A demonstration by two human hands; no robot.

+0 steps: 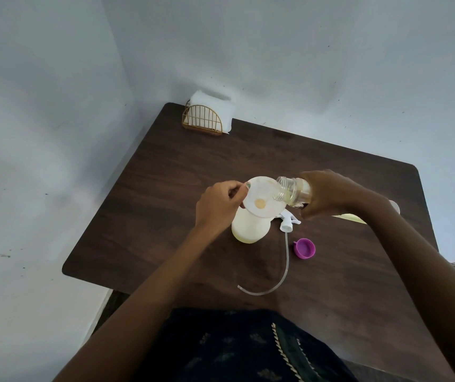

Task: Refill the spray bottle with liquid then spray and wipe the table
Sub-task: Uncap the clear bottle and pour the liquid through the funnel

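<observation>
A white spray bottle body [249, 227] stands upright on the dark wooden table [165, 188], with a translucent funnel [262, 198] in its neck. My left hand [219, 208] pinches the funnel's left rim. My right hand [331, 195] grips a clear refill bottle [292, 192], tipped sideways with its open mouth over the funnel. Yellowish liquid pools at the funnel's centre. The white spray head [288, 220] with its long clear tube [281, 271] lies on the table right of the bottle.
A purple cap [305, 248] lies open side up near the tube. A gold wire napkin holder [203, 121] with white napkins stands at the far left corner. A yellow-green cloth [351, 217] shows behind my right forearm. White walls border the table.
</observation>
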